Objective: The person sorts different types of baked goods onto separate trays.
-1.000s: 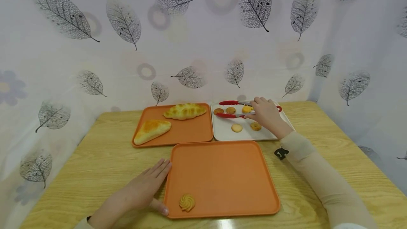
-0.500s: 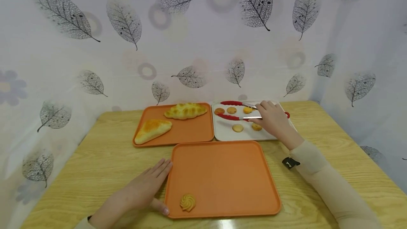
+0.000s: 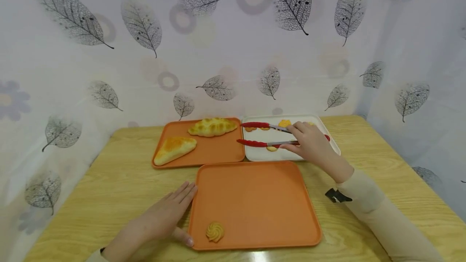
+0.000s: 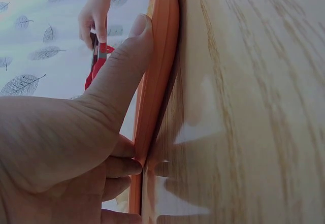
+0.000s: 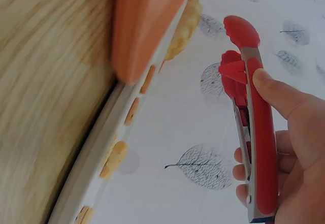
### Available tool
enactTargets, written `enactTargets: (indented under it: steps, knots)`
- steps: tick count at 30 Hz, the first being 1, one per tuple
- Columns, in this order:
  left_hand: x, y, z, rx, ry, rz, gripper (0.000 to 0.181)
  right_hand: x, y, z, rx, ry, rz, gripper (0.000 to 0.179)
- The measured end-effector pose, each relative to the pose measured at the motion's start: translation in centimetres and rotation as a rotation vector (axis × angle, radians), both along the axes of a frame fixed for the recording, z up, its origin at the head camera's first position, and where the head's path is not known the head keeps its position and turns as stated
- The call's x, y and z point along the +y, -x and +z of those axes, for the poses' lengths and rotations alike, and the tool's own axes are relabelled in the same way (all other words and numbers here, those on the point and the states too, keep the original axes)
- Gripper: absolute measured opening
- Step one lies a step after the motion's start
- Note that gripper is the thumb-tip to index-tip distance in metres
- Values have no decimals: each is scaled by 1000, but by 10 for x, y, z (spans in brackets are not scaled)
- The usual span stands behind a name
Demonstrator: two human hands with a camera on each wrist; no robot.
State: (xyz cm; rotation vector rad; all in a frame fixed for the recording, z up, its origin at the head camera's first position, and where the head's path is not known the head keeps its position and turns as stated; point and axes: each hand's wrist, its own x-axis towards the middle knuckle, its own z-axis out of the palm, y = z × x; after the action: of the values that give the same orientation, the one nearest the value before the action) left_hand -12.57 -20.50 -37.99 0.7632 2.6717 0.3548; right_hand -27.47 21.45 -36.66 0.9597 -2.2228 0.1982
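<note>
My right hand (image 3: 316, 146) holds red-and-metal tongs (image 5: 264, 132) above the white tray (image 3: 255, 155). Their two red tips stand apart with nothing between them, pointing left towards the back orange tray (image 3: 214, 155). Small cookies (image 3: 285, 123) lie on the white tray, some partly hidden behind the tongs and hand. Flat against the left rim of the front orange tray (image 3: 255, 201) rests my left hand (image 3: 160, 217), fingers straight, with the thumb at the near left corner (image 4: 165, 10). One swirled cookie (image 3: 215, 231) lies in that tray's near left corner.
On the back orange tray sit a triangular bread (image 3: 174, 150) and a long, ridged bread (image 3: 212, 127). All three trays stand close together on a wooden table (image 3: 120, 173). A leaf-patterned cloth (image 3: 225, 51) hangs behind and at the sides.
My right hand has shifted right and nearer with the tongs. The tong tips now reach further left and spread a little wider. My left hand and the swirled cookie stay in place.
</note>
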Motion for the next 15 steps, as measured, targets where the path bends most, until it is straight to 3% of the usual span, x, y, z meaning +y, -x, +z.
enactTargets:
  steps: [4, 10, 15]
  knots:
    - [0, 0, 0, -3, -2, -2, 129, -7, -9, 5, -37, 12, 75, 75]
    - [-2, 1, -1, 11, 1, -6, 129, -17, -22, 14, -112, 15, 175, 72]
    - [-3, 3, -1, -6, 2, 9, 129, -26, -31, 20, -170, -42, 242, 65]
